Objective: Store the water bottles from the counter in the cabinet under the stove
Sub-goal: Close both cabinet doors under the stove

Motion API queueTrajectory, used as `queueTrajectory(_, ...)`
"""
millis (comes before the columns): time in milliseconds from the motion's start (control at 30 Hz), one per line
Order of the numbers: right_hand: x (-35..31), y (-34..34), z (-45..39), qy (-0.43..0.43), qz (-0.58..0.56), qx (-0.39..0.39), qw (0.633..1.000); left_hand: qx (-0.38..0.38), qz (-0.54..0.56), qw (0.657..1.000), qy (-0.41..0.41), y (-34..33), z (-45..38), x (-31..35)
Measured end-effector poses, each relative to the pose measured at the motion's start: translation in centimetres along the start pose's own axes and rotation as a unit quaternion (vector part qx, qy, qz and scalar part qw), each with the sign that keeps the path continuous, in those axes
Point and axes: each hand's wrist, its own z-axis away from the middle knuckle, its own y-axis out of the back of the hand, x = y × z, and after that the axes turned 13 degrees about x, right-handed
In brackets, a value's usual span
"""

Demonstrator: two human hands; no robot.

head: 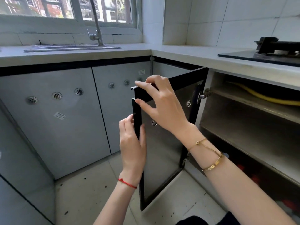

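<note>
The open cabinet door under the stove is gripped along its free vertical edge by the left hand and pinched at its top corner by the right hand, while no water bottles are seen on the counter.

The stove is cut off at the right edge, and red shapes in the cabinet's dark bottom are unreadable.

My head camera, looking forward and down, close on the open door below the counter.
</note>
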Motion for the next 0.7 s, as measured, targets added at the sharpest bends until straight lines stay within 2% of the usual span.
queueTrajectory(100, -0.1, 2.1, 0.8, 0.001, 0.0, 0.016, 1.0, -0.011, 0.038, 0.999, -0.016, 0.3, 1.5, 0.9)
queueTrajectory(233, 0.0, 6.0, 2.2, -0.013, 0.001, 0.026, 1.0, -0.075, 0.135, 0.987, -0.034, 0.4, 3.5, 2.3)
queueTrajectory(433, 1.0, 12.0, 4.4, -0.004, 0.059, 0.043, 0.997, -0.211, 0.265, 0.937, -0.081, -1.0, 5.8, 4.3)
queueTrajectory(700, 4.0, 19.2, 7.1, -0.005, 0.146, 0.074, 0.987, -0.295, 0.31, 0.89, -0.157, -4.3, 9.1, 8.7)
